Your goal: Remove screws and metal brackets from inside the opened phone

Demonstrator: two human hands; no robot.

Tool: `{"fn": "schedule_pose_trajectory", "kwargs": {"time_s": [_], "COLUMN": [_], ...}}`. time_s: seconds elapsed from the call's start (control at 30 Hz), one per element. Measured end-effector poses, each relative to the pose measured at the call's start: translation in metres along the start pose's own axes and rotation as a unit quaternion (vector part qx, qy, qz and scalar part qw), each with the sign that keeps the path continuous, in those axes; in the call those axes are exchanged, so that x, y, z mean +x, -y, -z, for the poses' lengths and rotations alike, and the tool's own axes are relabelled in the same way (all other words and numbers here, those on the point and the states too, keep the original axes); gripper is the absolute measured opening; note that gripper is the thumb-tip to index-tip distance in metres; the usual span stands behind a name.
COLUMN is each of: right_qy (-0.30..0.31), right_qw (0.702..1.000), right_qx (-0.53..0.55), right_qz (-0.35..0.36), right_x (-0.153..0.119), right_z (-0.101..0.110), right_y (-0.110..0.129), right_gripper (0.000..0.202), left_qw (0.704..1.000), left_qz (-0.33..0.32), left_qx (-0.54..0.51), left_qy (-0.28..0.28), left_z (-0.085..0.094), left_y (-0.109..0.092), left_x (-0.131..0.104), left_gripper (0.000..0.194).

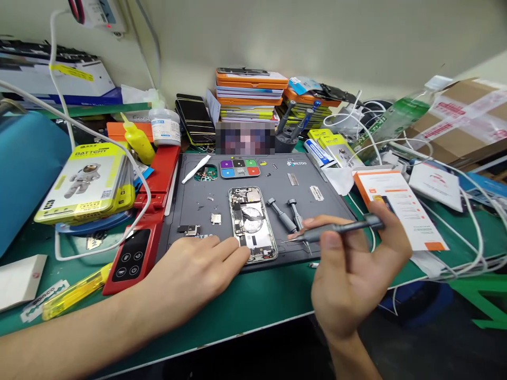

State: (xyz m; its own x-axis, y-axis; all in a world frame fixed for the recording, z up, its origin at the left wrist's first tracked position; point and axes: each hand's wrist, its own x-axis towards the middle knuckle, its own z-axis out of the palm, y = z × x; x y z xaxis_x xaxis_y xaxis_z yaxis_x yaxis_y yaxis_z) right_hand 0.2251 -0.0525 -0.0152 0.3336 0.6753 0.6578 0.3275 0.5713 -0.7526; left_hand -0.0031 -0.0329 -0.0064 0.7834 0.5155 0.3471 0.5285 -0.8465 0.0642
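Observation:
An opened phone (253,224) lies on the dark work mat (206,192), its inner parts and a round coil showing. My left hand (202,264) is closed at its lower left edge, fingers bent together against the frame; some fingertips are hidden. A grey precision screwdriver (336,230) is gripped in my right hand (352,274), tip pointing left, apart from the phone. Two more screwdrivers, one left (282,215) and one right (295,212), lie beside the phone. Left of it are a small metal plate (216,218) and a loose phone part (189,230).
A red device (132,258) with touch buttons borders the mat's left side, near battery boxes (87,182) and a yellow cutter (75,293). Behind stand stacked orange boxes (251,87) and a tool holder (288,140). White cables (471,221) and a green bottle (400,119) occupy the right.

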Motion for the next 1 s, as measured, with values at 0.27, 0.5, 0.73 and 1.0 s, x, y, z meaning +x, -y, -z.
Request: {"fn": "schedule_pose_trajectory", "kwargs": {"time_s": [0.27, 0.5, 0.73, 1.0], "right_qy": [0.129, 0.222, 0.210, 0.241], "right_qw": [0.935, 0.869, 0.857, 0.842], "right_qx": [-0.325, -0.441, -0.463, -0.473], "right_qz": [-0.062, 0.009, 0.082, 0.095], "right_x": [0.055, 0.060, 0.053, 0.050], "right_z": [0.044, 0.040, 0.040, 0.032], "right_y": [-0.031, -0.046, -0.039, -0.029], "right_gripper": [0.056, 0.051, 0.037, 0.040], "left_qw": [1.000, 0.999, 1.000, 0.994], "left_qz": [-0.012, -0.019, 0.002, 0.073], "left_qx": [0.001, -0.018, -0.024, -0.064], "left_qy": [0.004, 0.024, -0.001, -0.047], "left_z": [-0.002, -0.001, -0.016, -0.017], "left_y": [0.002, 0.002, 0.001, -0.004], "left_x": [0.002, 0.005, 0.006, 0.008], "left_gripper": [0.029, 0.021, 0.008, 0.018]}}
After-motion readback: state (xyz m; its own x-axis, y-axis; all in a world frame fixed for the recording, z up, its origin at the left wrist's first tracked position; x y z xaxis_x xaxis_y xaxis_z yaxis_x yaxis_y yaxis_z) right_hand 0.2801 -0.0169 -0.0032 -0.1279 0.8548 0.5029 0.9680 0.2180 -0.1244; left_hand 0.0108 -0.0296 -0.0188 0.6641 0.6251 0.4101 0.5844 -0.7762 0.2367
